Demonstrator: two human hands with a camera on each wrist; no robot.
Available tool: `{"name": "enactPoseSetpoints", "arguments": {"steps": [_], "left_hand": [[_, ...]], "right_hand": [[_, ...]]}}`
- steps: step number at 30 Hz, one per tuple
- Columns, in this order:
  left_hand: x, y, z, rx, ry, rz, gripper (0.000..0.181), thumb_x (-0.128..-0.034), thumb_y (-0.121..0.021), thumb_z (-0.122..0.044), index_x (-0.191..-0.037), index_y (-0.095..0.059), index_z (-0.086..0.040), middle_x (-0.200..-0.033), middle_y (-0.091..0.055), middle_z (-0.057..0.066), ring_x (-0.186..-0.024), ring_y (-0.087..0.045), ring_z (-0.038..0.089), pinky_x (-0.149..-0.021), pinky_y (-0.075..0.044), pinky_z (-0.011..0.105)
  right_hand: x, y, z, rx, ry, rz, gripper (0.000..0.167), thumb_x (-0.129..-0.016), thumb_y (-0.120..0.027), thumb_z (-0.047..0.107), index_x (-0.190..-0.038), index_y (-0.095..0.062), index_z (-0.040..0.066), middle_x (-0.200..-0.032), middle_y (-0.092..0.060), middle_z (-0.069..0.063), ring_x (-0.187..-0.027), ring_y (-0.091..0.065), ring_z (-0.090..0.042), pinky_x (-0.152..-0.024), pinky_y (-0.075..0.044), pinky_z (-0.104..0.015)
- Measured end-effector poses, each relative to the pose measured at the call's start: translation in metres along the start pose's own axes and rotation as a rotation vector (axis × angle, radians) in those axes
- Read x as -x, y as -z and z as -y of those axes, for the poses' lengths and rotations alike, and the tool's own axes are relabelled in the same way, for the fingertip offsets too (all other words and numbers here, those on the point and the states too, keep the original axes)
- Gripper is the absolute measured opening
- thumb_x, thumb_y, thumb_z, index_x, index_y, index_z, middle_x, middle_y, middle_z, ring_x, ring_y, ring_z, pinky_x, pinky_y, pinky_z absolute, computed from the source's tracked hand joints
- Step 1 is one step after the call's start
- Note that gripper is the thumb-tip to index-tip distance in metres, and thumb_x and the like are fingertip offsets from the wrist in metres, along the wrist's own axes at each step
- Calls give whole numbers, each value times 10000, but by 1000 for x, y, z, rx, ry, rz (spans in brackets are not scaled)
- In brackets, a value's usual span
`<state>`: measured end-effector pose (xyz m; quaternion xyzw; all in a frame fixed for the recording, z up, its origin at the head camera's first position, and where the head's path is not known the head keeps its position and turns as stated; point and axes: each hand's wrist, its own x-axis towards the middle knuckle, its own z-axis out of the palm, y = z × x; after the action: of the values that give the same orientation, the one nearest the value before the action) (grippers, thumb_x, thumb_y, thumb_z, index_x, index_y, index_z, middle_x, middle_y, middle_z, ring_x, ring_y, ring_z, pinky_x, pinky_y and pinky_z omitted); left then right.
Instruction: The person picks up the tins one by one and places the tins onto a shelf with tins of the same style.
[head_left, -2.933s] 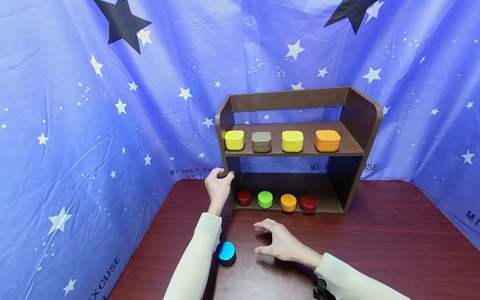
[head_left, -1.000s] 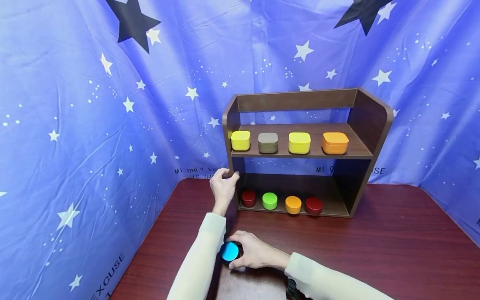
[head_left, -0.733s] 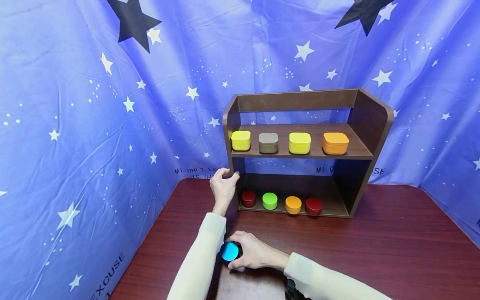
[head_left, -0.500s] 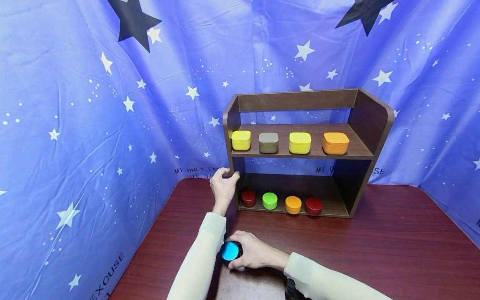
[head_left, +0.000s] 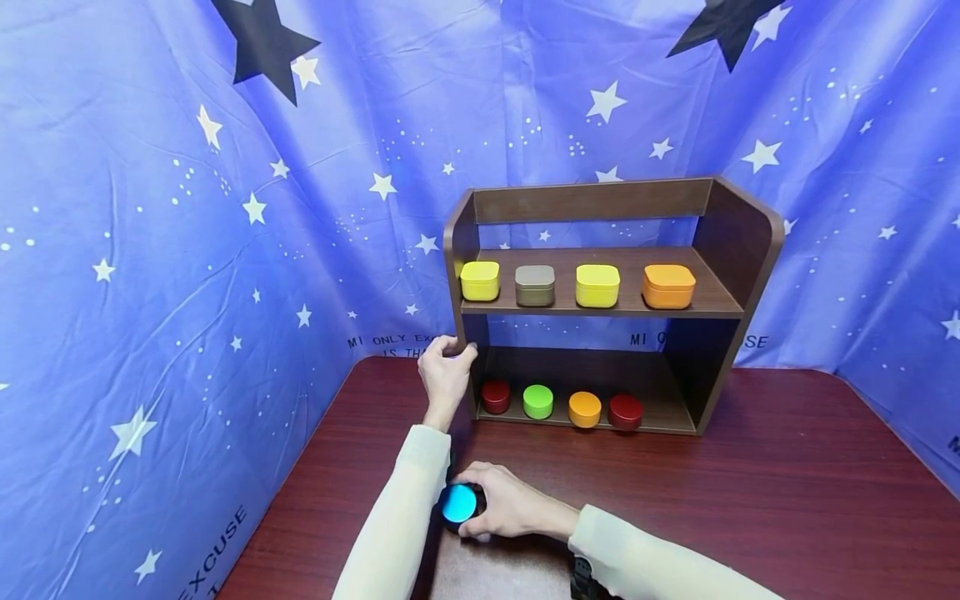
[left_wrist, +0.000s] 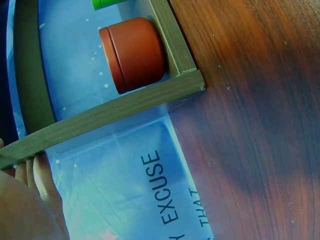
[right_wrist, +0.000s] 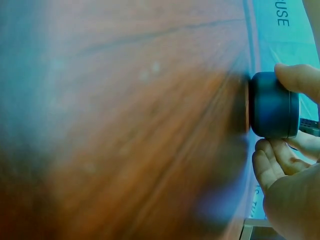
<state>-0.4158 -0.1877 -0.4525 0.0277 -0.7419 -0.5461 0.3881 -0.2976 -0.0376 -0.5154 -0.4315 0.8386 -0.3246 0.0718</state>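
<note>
At the left side panel of a brown two-tier shelf (head_left: pixel 592 202), my left hand (head_left: pixel 444 379) grips the panel's front edge between thumb and fingers. In the left wrist view the fingers of that hand (left_wrist: pixel 30 202) lie along the panel's outer face. My right hand (head_left: pixel 510 504) holds a round tin with a shiny blue lid (head_left: pixel 459 503), low on the table beside my left forearm. Seen from the right wrist, the tin (right_wrist: pixel 272 107) has a dark body standing on the table, thumb on one side and fingers on the other.
Two yellow boxes (head_left: pixel 480 282), a grey-olive one (head_left: pixel 535 286) and an orange one (head_left: pixel 668 287) stand on the upper tier. Below are two dark red round tins (head_left: pixel 626 412), a green one (head_left: pixel 537 402) and an orange one (head_left: pixel 584 410). A starry blue curtain (head_left: pixel 337 108) surrounds the table (head_left: pixel 787 483).
Since the earliest frame my right hand has moved left and taken hold of the blue-lidded tin. Over the last second both hands stay still. The head view has shifted slightly.
</note>
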Motion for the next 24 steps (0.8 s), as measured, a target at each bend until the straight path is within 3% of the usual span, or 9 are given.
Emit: {"name": "enactPoseSetpoints", "arguments": {"steps": [24], "left_hand": [[0, 1, 0, -35, -6, 8, 189, -799, -866, -175, -895, -796, -28, -932, -812, 154, -907, -732, 350, -826, -555, 395]], "right_hand": [[15, 14, -9, -44, 13, -44, 478, -824, -918, 253, -1254, -746, 137, -1179, -744, 27, -1059, -620, -16, -965, -531, -231]]}}
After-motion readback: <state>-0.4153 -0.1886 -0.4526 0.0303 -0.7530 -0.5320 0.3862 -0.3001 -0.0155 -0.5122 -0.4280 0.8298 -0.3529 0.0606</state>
